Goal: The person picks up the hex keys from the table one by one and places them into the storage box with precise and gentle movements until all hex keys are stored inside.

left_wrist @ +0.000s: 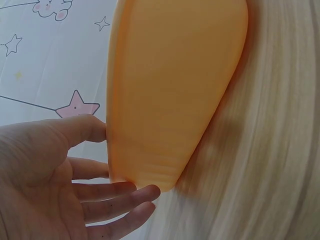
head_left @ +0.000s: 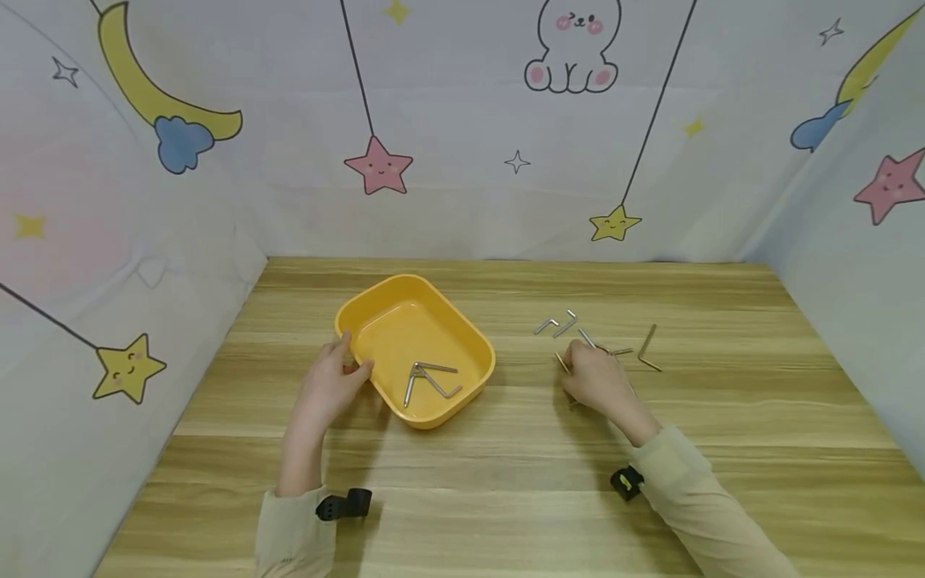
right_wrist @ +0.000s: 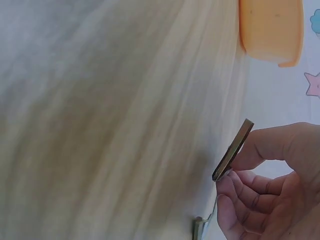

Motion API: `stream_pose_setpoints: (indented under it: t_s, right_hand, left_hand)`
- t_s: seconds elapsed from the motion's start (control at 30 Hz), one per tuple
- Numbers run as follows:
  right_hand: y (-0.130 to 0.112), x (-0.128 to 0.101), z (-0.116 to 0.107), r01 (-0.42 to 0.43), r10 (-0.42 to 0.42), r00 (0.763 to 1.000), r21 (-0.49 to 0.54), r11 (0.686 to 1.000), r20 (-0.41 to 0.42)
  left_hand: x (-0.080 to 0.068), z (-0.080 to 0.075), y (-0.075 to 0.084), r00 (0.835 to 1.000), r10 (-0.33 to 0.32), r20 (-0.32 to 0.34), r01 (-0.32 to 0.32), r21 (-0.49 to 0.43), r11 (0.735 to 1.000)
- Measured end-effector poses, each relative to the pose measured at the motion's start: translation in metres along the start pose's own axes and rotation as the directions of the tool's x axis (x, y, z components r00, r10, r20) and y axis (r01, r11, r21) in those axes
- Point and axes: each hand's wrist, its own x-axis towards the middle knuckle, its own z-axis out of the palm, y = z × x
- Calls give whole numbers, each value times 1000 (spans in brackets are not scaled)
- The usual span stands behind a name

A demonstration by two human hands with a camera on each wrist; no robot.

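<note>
The person's left hand (head_left: pixel 331 384) rests against the left wall of a yellow tray (head_left: pixel 368 309), fingers (left_wrist: pixel 117 200) relaxed and nearly straight, thumb on the rim. The tray sits left of the tabletop's (head_left: pixel 506 482) middle, nearer the far edge, with a few hex keys (head_left: pixel 428 379) lying in its near corner (they overlap, so I cannot count them surely). The right hand (head_left: pixel 596 377) is right of the middle, fingers curled, pinching one bronze-coloured hex key (right_wrist: pixel 233 150) between thumb and fingertips. More loose hex keys (head_left: pixel 556 323) lie scattered just beyond that hand, one bent key (head_left: pixel 648 349) towards the right edge.
</note>
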Motion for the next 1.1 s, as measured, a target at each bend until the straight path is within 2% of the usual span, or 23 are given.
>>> stream_pose_setpoints:
  t_s: [0.3,0.63,0.93,1.1]
  right_hand:
    - [-13,2,-4,-8,9,1000,89,996,-10]
    - [-37,3,-12,-11,15,999,110,994,-34]
    - [-59,7,-14,36,-22,996,174,984,-83]
    - [-69,8,-16,27,-13,997,199,980,-72]
  left_hand:
    - [1,-1,2,1000,-3,6,3,1,1000]
    - [1,-2,3,1000,-2,4,2,4,1000]
    - [0,-1,1,1000,-1,1,1,4,1000]
    - [-1,-1,3,1000,0,0,0,11,1000]
